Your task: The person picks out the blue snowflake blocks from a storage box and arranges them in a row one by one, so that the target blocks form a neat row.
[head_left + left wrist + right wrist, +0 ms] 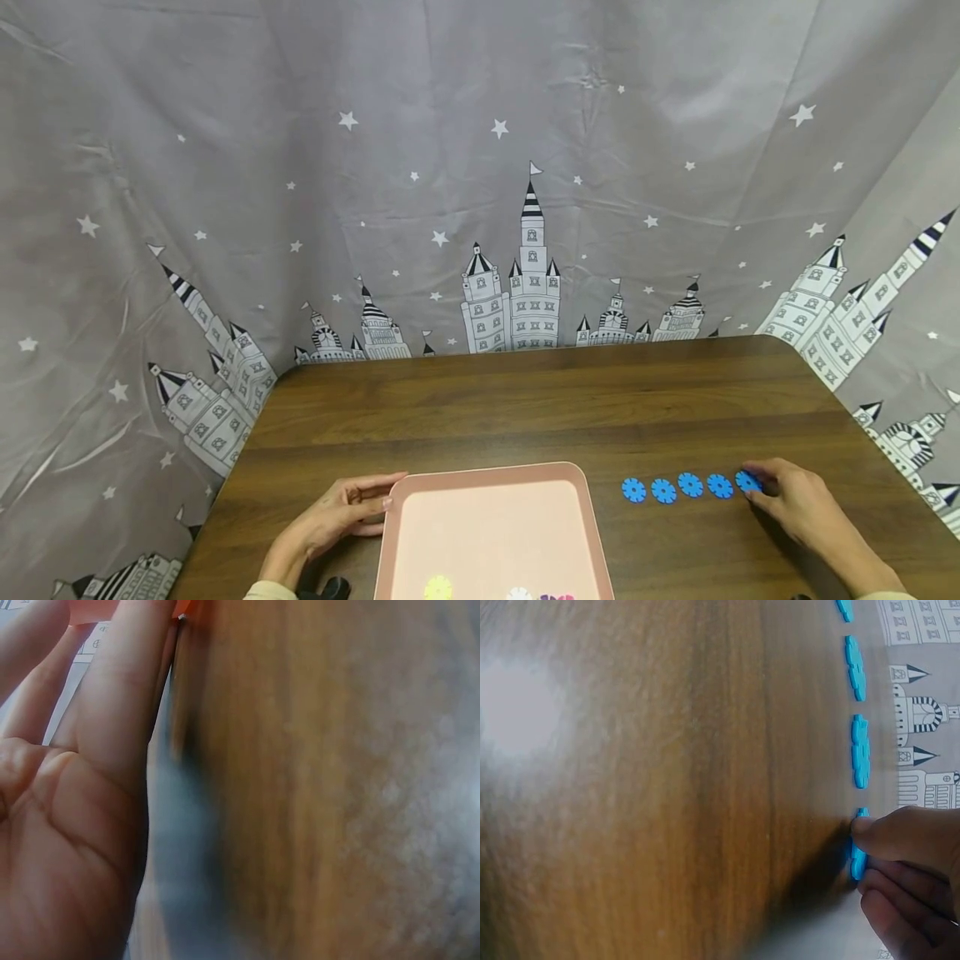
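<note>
Several blue notched plastic discs [663,491] lie in a row on the brown wooden table, right of a pink tray [487,476]. At the row's right end, my right hand [806,504] pinches the last blue disc [744,481] by its edge. The right wrist view shows the thumb against this disc [859,862], with the other fingers behind it. My left hand [337,517] rests at the tray's upper left corner, its fingers nearly straight against the rim. In the left wrist view the palm [75,832] is seen close up, and only a bit of the tray shows.
Inside the tray, near the bottom of the head view, lie a yellow disc [438,588], a white disc [518,594] and purple and pink pieces [557,597]. A grey curtain [420,192] printed with castles and stars hangs behind the table [525,408].
</note>
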Available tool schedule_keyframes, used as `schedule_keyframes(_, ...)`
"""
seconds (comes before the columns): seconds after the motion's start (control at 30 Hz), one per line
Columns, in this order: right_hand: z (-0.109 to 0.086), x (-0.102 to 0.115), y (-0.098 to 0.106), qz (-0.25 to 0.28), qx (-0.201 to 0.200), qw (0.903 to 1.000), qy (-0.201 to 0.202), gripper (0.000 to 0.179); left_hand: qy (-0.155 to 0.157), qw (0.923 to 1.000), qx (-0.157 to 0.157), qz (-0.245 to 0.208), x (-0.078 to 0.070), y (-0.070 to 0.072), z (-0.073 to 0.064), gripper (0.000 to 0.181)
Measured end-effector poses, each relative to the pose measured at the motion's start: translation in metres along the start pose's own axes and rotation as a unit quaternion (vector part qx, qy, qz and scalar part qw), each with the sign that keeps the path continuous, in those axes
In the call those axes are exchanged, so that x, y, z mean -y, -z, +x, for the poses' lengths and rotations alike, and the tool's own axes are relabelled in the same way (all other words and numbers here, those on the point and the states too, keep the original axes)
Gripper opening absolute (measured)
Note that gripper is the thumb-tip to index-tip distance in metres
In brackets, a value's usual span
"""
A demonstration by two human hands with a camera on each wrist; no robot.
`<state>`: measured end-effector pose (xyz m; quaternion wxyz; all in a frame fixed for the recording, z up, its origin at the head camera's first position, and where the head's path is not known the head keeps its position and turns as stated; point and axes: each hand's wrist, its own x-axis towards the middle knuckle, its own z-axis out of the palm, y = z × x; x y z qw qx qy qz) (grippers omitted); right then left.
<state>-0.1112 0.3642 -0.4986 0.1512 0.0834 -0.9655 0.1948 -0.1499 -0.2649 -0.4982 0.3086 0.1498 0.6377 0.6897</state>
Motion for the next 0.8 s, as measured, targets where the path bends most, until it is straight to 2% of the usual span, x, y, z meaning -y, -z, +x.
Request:
schedule_keyframes(0.4, 0.001, 0.000, 0.002, -0.010, 0.000, 0.9998, 0.018, 0.037, -0.001, 0.9999, 0.005, -0.009, 0.003, 0.001, 0.003, 0.045)
schedule_keyframes(0.63, 0.001, 0.012, 0.011, 0.039, -0.025, 0.9986, -0.025, 0.040, 0.000, 0.9997, 0.009, -0.022, 0.003, 0.000, 0.001, 0.045)
schedule_keyframes(0.8, 0.003, 0.018, 0.012, 0.051, -0.016, 0.9982, -0.029, 0.041, -0.007, 0.9995, 0.017, -0.026, 0.004, 0.000, 0.001, 0.044)
